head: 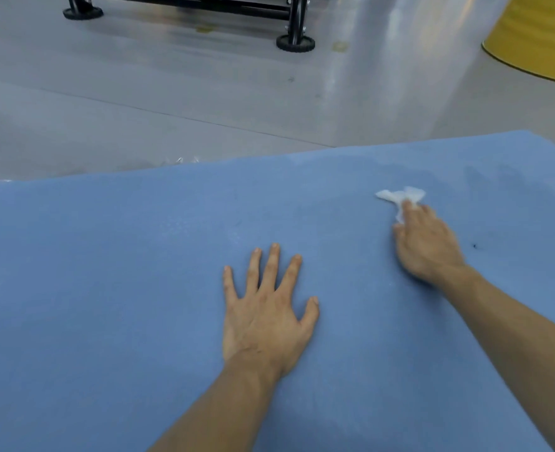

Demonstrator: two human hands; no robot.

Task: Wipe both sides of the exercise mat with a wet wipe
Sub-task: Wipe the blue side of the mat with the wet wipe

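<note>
The left hand (266, 314) lies flat, fingers spread, on the mat (106, 288); the right hand (427, 246) presses the wipe (400, 197) far right with straight fingers. The bunched wipe may slip free, leaving strips unwiped.

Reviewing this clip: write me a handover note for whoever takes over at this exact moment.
Left hand: flat, fingers spread, resting on the blue foam exercise mat, holding nothing.
Right hand: presses the crumpled white wet wipe onto the mat's far right part. Blur hides whether it pinches the wipe.
The mat lies flat on the grey floor.
Done: darker damp streaks beyond the wipe suggest that corner is wiped.
Left: the rest of this face looks dry. I cannot tell whether the underside has been done.
</note>
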